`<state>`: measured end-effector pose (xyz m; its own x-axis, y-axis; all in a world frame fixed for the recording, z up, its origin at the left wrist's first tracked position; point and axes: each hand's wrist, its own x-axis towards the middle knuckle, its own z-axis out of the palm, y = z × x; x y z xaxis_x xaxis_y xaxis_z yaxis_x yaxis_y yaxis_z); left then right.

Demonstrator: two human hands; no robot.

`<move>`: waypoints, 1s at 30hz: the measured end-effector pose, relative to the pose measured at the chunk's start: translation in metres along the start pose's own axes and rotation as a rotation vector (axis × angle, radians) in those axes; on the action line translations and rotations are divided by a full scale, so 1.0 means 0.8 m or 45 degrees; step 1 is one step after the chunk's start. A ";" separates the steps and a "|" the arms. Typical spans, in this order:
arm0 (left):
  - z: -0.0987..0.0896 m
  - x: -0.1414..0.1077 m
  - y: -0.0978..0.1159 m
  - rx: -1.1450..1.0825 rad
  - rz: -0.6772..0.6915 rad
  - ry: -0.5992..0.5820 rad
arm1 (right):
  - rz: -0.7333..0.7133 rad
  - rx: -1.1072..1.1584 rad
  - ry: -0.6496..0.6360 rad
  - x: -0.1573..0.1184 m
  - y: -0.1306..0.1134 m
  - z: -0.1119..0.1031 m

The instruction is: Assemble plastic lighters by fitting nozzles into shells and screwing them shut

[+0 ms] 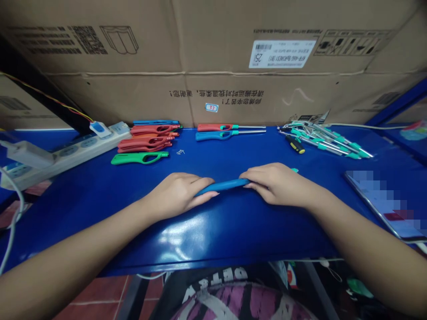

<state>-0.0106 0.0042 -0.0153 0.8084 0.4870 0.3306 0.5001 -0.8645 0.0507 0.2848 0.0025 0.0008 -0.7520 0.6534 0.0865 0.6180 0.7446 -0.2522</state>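
Handle (227,185) | solid blue | slim | slightly slanted | middle exposed

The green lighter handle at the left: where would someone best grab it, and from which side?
Probably the green lighter handle is best pinched at its solid left part, coming from above and the near side: it lies sideways on the blue table, open loop toward the right, with red handles close behind and its near edge uncovered.

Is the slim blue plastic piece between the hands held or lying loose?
The piece is held: the left hand grips its left part, the right hand its right.
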 end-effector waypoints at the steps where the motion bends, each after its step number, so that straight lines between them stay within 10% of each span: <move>1: -0.001 0.000 0.001 -0.005 -0.015 -0.021 | -0.003 -0.024 0.011 0.000 0.000 0.001; 30: -0.004 0.003 -0.005 -0.076 -0.129 -0.080 | 0.070 -0.104 0.118 0.003 0.014 0.002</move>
<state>-0.0118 0.0084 -0.0117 0.7735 0.5776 0.2611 0.5625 -0.8153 0.1374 0.2896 0.0124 -0.0031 -0.6942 0.7007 0.1643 0.6773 0.7133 -0.1802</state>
